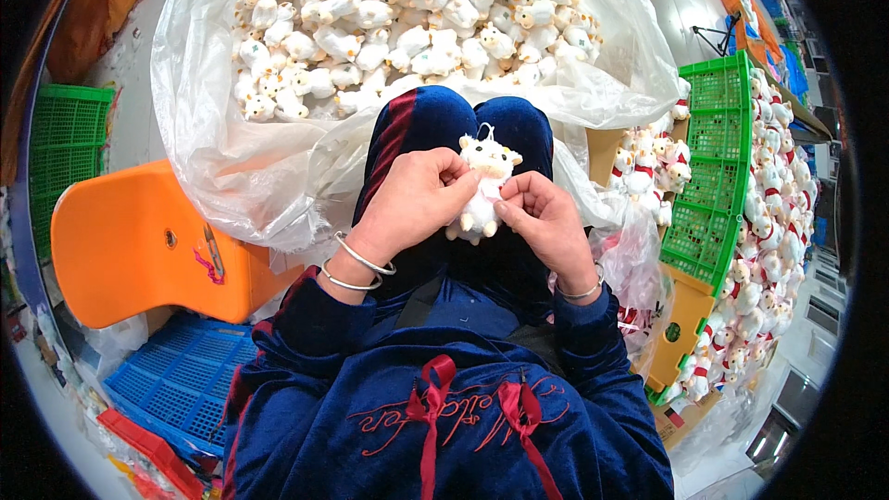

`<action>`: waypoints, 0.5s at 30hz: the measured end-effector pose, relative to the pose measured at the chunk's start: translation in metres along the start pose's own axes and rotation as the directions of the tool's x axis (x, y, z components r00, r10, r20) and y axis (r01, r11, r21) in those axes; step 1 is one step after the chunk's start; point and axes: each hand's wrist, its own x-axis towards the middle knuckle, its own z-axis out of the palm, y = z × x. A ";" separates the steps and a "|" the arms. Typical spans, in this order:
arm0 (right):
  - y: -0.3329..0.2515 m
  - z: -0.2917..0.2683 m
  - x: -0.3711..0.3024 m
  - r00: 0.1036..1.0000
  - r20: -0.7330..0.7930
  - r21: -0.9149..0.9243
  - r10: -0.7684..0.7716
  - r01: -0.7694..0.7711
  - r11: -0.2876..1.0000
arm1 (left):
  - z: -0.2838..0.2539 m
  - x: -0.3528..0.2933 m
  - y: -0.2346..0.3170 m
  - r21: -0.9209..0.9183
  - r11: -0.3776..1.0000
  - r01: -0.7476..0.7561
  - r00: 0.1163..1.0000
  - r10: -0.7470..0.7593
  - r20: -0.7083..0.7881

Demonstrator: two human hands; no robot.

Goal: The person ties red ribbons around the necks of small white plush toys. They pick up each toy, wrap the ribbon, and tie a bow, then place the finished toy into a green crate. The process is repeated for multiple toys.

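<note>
- While both hands work at chest height over the lap, a white plush toy point(480, 202) sits between them, face up, feet toward 6 o'clock; the directions below are read from it.
- At 9 o'clock, the left hand point(415, 202) has a closed grip on the toy, thumb and fingers pinching its side beside the face.
- At 4 o'clock, the right hand point(548, 224) has its thumb and forefinger drawn nearly together against the toy's chest; I cannot tell what, if anything, is pinched between the tips.
- A thin white loop point(485, 131) stands up from the toy's head at 12 o'clock.
- From 11 to 1 o'clock, a big translucent plastic bag point(190, 65) lies open around a heap of similar white toys point(407, 23).
- An orange chair point(111, 241) stands well apart at about 9 o'clock, with a metal tool point(214, 250) and a bit of pink ribbon point(205, 265) on its seat.
- Toward 8 o'clock lies a blue slatted crate point(185, 375).
- Near 3 o'clock is a green crate point(708, 185), and beyond it a pile of white toys with red neckbands point(773, 241).
- A yellow crate point(679, 329) sits at 4 o'clock, just beside the green one.
- Silvery bangles point(363, 264) circle the left wrist.
</note>
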 end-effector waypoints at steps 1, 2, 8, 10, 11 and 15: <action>0.001 0.000 0.000 1.000 0.000 0.000 -0.007 0.007 1.000 | 0.001 0.000 -0.001 -0.004 1.000 0.001 1.000 -0.001 -0.004; 0.001 0.000 0.000 1.000 0.000 0.000 -0.015 0.015 1.000 | 0.001 0.000 -0.003 -0.007 1.000 0.001 1.000 -0.001 -0.009; 0.007 0.000 0.001 0.998 -0.012 0.001 -0.054 0.054 0.999 | 0.009 -0.002 -0.002 0.012 0.999 -0.047 0.995 0.048 -0.083; 0.005 0.001 0.000 0.999 -0.016 -0.008 -0.052 0.052 0.999 | 0.010 -0.002 -0.005 -0.067 0.997 -0.029 0.998 0.025 -0.061; 0.004 0.001 0.000 0.999 -0.019 -0.014 -0.050 0.050 0.999 | 0.009 -0.002 -0.004 -0.150 0.988 0.020 0.999 -0.024 -0.021; 0.006 0.001 0.000 0.998 -0.013 -0.014 -0.068 0.067 0.998 | 0.011 -0.003 -0.010 -0.418 0.899 0.128 0.992 -0.107 0.073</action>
